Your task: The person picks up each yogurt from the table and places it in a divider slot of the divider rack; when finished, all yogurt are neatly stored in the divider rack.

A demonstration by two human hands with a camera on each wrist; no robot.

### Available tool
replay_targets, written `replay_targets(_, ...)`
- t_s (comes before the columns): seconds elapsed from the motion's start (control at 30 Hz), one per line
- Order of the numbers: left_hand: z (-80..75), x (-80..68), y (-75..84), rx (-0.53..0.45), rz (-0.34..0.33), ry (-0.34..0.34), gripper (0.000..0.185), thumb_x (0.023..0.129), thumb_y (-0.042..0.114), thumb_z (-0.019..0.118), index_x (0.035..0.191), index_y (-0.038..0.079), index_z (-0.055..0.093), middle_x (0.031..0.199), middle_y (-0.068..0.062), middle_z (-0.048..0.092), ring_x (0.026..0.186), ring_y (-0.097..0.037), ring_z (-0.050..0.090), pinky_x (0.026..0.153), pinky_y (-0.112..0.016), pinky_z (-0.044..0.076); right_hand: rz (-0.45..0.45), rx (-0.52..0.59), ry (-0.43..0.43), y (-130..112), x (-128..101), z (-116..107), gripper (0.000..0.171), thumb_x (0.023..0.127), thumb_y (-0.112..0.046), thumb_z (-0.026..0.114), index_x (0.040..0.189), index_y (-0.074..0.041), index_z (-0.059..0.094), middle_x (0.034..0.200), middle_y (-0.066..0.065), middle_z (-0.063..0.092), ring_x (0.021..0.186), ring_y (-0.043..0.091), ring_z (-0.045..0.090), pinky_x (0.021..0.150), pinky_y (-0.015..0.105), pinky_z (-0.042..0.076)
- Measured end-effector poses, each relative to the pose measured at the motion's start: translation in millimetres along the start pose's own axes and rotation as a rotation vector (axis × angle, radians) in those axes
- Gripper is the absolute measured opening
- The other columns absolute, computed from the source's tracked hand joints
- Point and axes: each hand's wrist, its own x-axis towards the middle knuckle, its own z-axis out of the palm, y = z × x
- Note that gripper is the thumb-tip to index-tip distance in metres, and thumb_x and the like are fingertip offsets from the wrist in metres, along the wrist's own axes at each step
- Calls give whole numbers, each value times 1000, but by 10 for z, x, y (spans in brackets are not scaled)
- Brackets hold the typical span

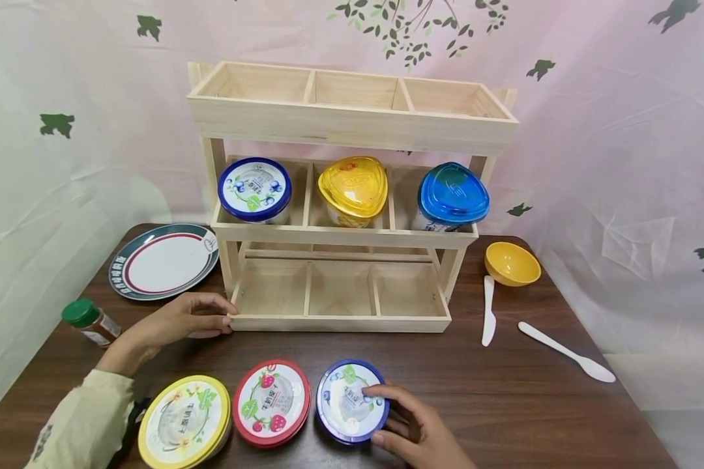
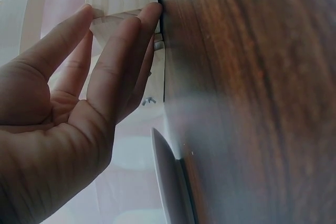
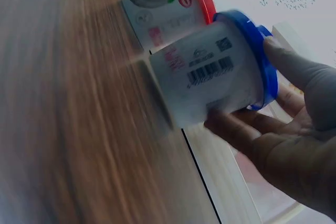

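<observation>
My right hand [image 1: 419,426] holds a tub with a blue-rimmed blueberry lid [image 1: 349,400], one digit on the lid and others along its side. In the right wrist view, the barcode on the white wall of this tub [image 3: 207,72] shows beside my right hand [image 3: 289,124]. To its left stand a tub with a red strawberry lid [image 1: 272,404] and one with a yellow lid [image 1: 186,420]. My left hand [image 1: 178,319] grips the front left corner of the wooden rack's bottom tier [image 1: 340,324]. In the left wrist view, thumb and fingers of the left hand [image 2: 89,87] span the wooden end.
On the rack's middle tier sit a blueberry tub [image 1: 255,187], a yellow-lidded tub [image 1: 354,189] and a blue-lidded tub [image 1: 453,195]. A plate [image 1: 164,262] and a green-capped jar [image 1: 92,322] are left. On the right lie a yellow bowl [image 1: 513,264], white knife [image 1: 489,311] and white spoon [image 1: 566,352].
</observation>
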Motion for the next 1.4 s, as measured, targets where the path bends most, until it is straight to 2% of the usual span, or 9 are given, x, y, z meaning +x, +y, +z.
replay_targets(0.17, 2, -8, 6, 1, -1, 3, 27, 109, 7, 66, 132, -7, 66, 123, -16, 65, 109, -21, 71, 93, -38, 63, -19, -39, 45, -3, -86, -119, 49, 105, -2, 70, 152, 0, 56, 161, 42, 35, 143, -4, 44, 109, 23, 48)
replay_targets(0.47, -23, -18, -4, -3, 16, -6, 28, 109, 7, 66, 133, -9, 66, 123, -15, 66, 107, -16, 71, 91, -36, 64, 108, -145, 219, -90, -241, -293, 54, 101, -9, 78, 150, -1, 59, 158, 32, 47, 135, -4, 53, 108, 24, 51)
replay_targets(0.63, -27, -27, -2, 8, 7, -1, 29, 110, 9, 64, 133, -8, 66, 123, -16, 66, 108, -17, 70, 91, -36, 64, 105, -213, 272, -97, -328, -394, 53, 101, -7, 77, 150, -2, 58, 155, 26, 52, 133, -2, 56, 106, 23, 52)
replay_targets(0.7, -25, -29, 0, 12, 1, 2, 28, 110, 9, 64, 133, -8, 66, 124, -16, 66, 108, -18, 70, 91, -36, 64, 107, -230, 292, -97, -371, -444, 51, 102, -7, 75, 151, -5, 59, 154, 14, 56, 131, -3, 56, 104, 22, 53)
replay_targets(0.8, -21, -28, 0, 17, -8, 4, 28, 110, 9, 64, 133, -7, 66, 125, -16, 66, 109, -18, 70, 91, -36, 64, 40, -280, 311, -102, -434, -531, 50, 102, 0, 73, 150, -4, 60, 149, -5, 61, 131, -2, 57, 102, 22, 54)
replay_targets(0.9, -18, -16, -3, 13, -11, 3, 29, 110, 9, 65, 134, -8, 66, 124, -16, 66, 108, -18, 70, 91, -36, 64, -32, -324, 327, -125, -500, -627, 51, 100, 7, 72, 149, -2, 59, 146, -14, 63, 130, -1, 59, 100, 22, 55)
replay_targets(1.0, -19, 1, -4, 7, -6, -2, 29, 110, 9, 65, 133, -8, 66, 123, -16, 67, 108, -18, 70, 91, -36, 64, -22, -380, 396, -170, -551, -703, 53, 99, 10, 72, 149, -1, 59, 146, -9, 64, 126, 0, 62, 96, 21, 57)
replay_targets(1.2, -9, 11, -2, 0, -6, -3, 28, 109, 6, 66, 133, -8, 66, 122, -15, 67, 108, -18, 71, 92, -36, 64, 75, -474, 543, -275, -588, -764, 54, 99, 6, 75, 149, -5, 60, 138, -17, 65, 114, 2, 66, 89, 21, 60)
replay_targets(1.4, 0, -2, -12, -2, 3, -4, 28, 109, 7, 66, 133, -8, 66, 123, -15, 66, 109, -19, 71, 92, -37, 63, 133, -524, 580, -383, -576, -808, 55, 101, -3, 76, 153, -12, 58, 148, 7, 59, 116, 0, 64, 89, 19, 58)
